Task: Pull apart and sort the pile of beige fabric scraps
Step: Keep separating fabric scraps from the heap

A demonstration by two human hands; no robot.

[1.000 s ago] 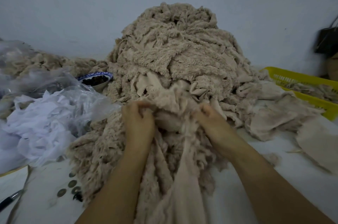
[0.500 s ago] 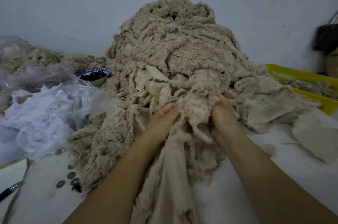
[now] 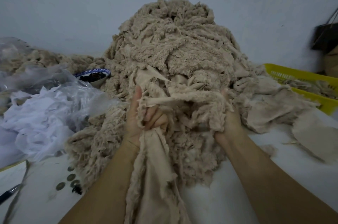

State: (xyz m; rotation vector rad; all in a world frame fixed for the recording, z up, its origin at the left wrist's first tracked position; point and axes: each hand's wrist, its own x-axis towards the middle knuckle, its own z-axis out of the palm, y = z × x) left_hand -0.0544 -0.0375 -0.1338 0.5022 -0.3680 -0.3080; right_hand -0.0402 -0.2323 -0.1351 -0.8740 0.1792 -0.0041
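The left hand (image 3: 144,120) is clenching a long scrap (image 3: 155,172) that is trailing toward the viewer, the right hand (image 3: 230,122), apparently half buried, is gripping a fluffy clump (image 3: 201,112) beside it, and any hard tug is likely risking toppling the tall tangled pile (image 3: 173,46) behind onto the bowl (image 3: 91,72) at far left.

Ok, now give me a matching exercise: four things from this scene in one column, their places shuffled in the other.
Things:
1. bowl
2. yellow basket
3. coins
4. left hand

Places:
A. far right, on the table
B. near left, on the table beside the pile's edge
C. behind the plastic bag, against the pile's left side
D. gripping a beige strip at the pile's front

Pairs: 1-C, 2-A, 3-B, 4-D.
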